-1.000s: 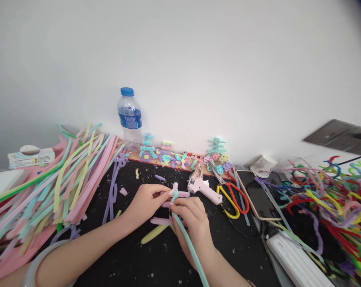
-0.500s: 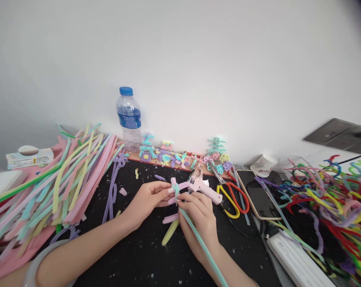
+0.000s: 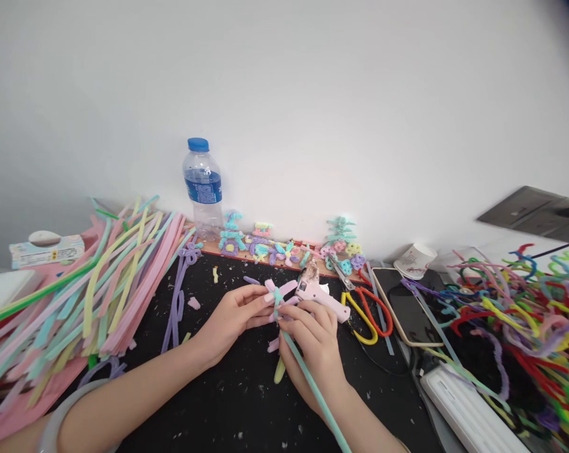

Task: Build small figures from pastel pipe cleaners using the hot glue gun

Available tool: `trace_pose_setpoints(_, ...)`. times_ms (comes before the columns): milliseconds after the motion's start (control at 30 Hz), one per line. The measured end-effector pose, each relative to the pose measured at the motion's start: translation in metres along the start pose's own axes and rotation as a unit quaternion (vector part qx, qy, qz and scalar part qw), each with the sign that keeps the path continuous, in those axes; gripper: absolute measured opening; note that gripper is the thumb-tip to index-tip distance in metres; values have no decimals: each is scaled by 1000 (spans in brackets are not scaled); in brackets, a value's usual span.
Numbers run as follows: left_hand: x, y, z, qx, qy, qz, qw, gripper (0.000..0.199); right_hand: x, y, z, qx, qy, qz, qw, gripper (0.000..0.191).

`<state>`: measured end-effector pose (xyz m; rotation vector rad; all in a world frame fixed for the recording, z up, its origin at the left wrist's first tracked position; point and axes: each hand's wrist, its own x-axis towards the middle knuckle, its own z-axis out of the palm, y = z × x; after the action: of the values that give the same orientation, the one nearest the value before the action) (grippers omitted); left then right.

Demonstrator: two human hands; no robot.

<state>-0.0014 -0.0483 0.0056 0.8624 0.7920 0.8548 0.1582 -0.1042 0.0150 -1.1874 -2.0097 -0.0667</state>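
Between my two hands is a small figure of pink pipe cleaners with a mint-green pipe cleaner wound about its middle. My left hand pinches the pink pieces from the left with thumb and forefinger. From the right, my right hand pinches the mint-green strand close to the winding; its long tail runs down over the right wrist. A yellow pipe-cleaner end and a short pink one stick out below the right fingers. Just beyond the hands lies a pink glue gun.
Scissors with yellow and red handles lie right of the glue gun, beside a phone. Pastel pipe cleaners heap at left, bright ones at right. A water bottle and finished pieces line the wall.
The pink figure has turned in my fingers, so its upper arms now spread apart. The yellow end below has swung to the right. Both hands have stayed nearly in place.
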Motion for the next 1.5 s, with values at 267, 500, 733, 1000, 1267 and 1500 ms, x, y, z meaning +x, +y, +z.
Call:
trace_pose_setpoints(267,4,-2,-2,-12,-9,14,1000,15,2,1,-1,-2,37,-6,999,14)
trace_pose_setpoints(500,3,-3,1,-4,24,22,999,14,-3,-3,6,-22,45,-10,999,16)
trace_pose_setpoints(733,2,-5,2,-19,13,17,1000,15,-5,-2,11,-61,26,-12,998,12)
trace_pose_setpoints(1000,1,2,-1,-47,-28,25,998,11,-5,2,10,-63,29,-9,998,11)
trace_pose_setpoints(1267,3,3,-4,-58,-55,28,996,15,-4,3,7,-61,12,9,998,13)
trace_pose_setpoints(1500,2,4,-1,5,-17,30,999,15,-3,2,7,-60,6,2,998,11)
